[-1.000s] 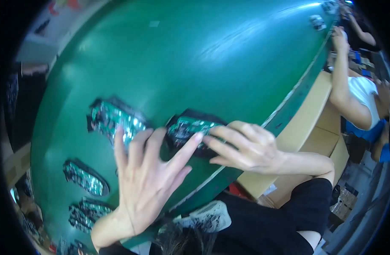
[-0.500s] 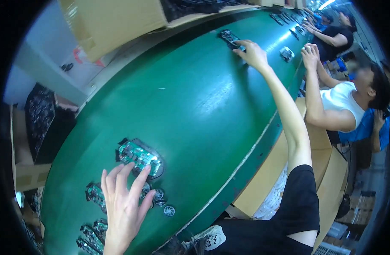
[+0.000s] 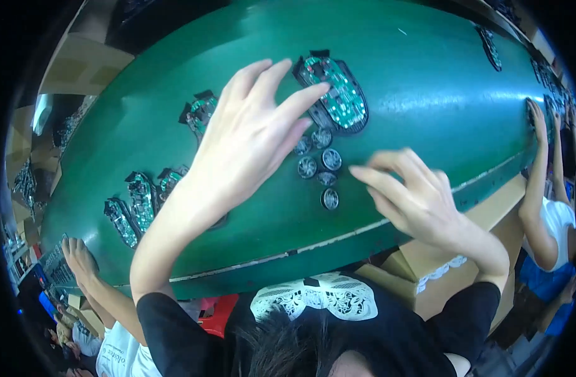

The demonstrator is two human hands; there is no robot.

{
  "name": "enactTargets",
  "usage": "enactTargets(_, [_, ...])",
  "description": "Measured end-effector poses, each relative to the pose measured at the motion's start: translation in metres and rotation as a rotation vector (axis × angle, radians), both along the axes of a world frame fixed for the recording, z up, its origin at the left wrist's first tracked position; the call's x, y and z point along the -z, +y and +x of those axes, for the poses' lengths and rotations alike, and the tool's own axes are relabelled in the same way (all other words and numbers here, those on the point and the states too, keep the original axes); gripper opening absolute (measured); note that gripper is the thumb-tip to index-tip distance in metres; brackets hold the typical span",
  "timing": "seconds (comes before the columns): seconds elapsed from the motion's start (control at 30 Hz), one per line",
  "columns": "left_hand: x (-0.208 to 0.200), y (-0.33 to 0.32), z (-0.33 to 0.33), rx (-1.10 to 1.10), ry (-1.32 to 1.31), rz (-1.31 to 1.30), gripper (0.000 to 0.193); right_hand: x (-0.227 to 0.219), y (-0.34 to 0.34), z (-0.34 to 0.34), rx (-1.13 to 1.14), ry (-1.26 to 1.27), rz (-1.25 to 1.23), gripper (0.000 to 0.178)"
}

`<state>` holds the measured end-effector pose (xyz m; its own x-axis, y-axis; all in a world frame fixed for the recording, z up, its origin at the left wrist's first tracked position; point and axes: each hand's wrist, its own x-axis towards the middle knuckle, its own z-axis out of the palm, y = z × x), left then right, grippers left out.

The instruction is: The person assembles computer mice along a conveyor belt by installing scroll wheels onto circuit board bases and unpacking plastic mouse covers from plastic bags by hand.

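Note:
A green circuit board in a black shell (image 3: pixel 344 97) lies flat on the green work surface. My left hand (image 3: pixel 244 138) reaches over its left side, fingers spread, the index fingertip at the board; whether it presses there I cannot tell. Just below that shell sits a loose cluster of small dark spoked wheels (image 3: pixel 331 159), some partly behind my left thumb. To the right of them hovers my right hand (image 3: pixel 419 195), its fingers loosely bent and apart, slightly blurred, with nothing visible in them.
More shells with boards (image 3: pixel 141 195) lie left, partly behind my left forearm. Another black unit (image 3: pixel 489 47) rests at the far right. An open cardboard box (image 3: pixel 448 270) stands against the near edge. Co-workers' hands are at both ends, a hand (image 3: pixel 80 261) at lower left.
My right hand has left the dark unit farther along the surface and come back beside the wheels. The view has turned. My left hand stays at the same board.

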<state>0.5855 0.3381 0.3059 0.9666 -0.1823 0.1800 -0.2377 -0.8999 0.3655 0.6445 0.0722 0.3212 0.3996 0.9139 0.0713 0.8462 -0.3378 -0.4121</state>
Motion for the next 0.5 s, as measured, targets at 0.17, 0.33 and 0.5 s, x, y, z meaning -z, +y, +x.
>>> enactTargets(0.17, [0.042, -0.008, 0.025, 0.036, -0.010, 0.056, 0.050, 0.034, 0.043, 0.002, 0.147, 0.121, -0.001, 0.036])
enactTargets(0.33, [0.046, -0.011, 0.035, 0.086, 0.068, -0.098, 0.047, 0.045, 0.044, -0.013, 0.125, 0.159, 0.097, 0.032])
enactTargets(0.5, [0.044, -0.023, 0.040, 0.175, 0.061, -0.095, 0.047, 0.029, 0.043, -0.006, 0.256, 0.405, 0.067, 0.034])
